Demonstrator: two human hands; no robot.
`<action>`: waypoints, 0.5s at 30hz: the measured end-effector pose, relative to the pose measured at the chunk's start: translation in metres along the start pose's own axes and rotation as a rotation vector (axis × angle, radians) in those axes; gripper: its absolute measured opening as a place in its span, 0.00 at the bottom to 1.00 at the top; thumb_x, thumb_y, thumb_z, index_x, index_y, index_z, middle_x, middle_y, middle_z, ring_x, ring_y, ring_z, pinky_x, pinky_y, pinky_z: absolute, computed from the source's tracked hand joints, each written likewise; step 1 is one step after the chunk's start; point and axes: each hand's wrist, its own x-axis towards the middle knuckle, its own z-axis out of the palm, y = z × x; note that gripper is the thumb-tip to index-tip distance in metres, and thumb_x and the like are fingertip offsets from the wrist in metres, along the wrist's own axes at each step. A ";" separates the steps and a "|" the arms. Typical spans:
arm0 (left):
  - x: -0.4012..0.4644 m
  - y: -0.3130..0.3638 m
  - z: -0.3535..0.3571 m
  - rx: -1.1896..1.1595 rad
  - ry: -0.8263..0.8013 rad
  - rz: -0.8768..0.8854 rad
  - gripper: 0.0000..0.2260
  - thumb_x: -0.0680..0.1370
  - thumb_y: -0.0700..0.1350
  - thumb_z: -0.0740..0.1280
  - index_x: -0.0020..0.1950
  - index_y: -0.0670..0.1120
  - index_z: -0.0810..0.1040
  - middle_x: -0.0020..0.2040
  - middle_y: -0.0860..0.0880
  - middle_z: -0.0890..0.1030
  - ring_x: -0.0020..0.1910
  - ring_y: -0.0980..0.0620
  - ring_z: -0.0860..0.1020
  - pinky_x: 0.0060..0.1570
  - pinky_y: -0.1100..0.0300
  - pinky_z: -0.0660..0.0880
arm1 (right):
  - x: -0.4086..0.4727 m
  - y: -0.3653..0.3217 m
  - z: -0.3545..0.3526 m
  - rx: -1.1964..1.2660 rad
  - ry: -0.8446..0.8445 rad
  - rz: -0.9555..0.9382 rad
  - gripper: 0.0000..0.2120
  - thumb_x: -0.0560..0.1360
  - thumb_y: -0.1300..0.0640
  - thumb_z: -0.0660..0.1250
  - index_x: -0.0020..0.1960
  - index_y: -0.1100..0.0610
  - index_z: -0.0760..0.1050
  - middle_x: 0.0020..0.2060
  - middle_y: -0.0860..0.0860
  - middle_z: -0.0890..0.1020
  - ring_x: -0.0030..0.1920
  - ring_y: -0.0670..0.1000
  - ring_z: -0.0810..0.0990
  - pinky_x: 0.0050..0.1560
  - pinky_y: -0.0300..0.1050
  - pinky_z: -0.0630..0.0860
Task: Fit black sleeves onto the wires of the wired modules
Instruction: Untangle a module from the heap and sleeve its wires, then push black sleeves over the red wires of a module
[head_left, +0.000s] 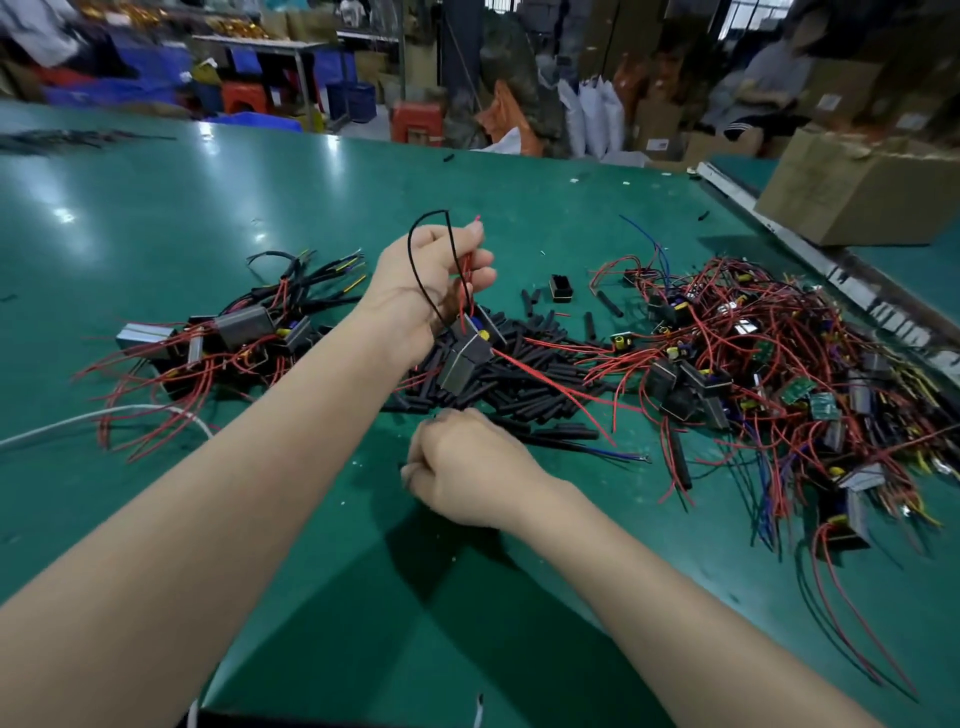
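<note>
Gripping module wires (464, 270) in left hand (436, 275); right hand (462, 467) curled at sleeve pile (524, 364), grasp unclear; next: thread sleeve.

Left hand (434, 275) raised, forearm stretched forward, fingers (480, 260) curled in pinch. Right hand (462, 467) lower and nearer, back up, fingers curled under; whether it holds anything cannot tell.

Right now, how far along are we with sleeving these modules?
Done, it seems: a small pile on the left whose wires wear black sleeves. In hand: the left hand holds up the wires of one module, while the right hand is curled by the loose sleeves; whether it holds one is hidden. Left: the far bigger tangle on the right, red wires bare.
</note>
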 end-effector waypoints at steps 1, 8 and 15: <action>-0.002 0.000 0.000 0.005 -0.019 -0.004 0.05 0.77 0.43 0.67 0.43 0.44 0.74 0.25 0.54 0.78 0.22 0.60 0.76 0.18 0.71 0.67 | -0.001 0.008 -0.004 0.044 0.025 0.026 0.13 0.78 0.52 0.61 0.56 0.60 0.76 0.55 0.60 0.78 0.58 0.60 0.74 0.58 0.47 0.72; -0.021 -0.024 0.004 0.116 -0.257 -0.043 0.06 0.78 0.43 0.65 0.41 0.46 0.75 0.25 0.55 0.76 0.19 0.62 0.70 0.16 0.73 0.61 | -0.020 0.082 -0.039 0.737 0.404 0.159 0.09 0.78 0.60 0.65 0.54 0.51 0.69 0.43 0.56 0.79 0.40 0.48 0.75 0.42 0.41 0.71; -0.038 -0.071 0.030 0.191 -0.393 -0.096 0.05 0.76 0.43 0.68 0.40 0.48 0.78 0.29 0.51 0.80 0.23 0.57 0.76 0.20 0.71 0.62 | -0.038 0.118 -0.063 1.199 0.959 0.227 0.05 0.77 0.60 0.67 0.51 0.52 0.74 0.39 0.48 0.83 0.39 0.44 0.79 0.34 0.34 0.73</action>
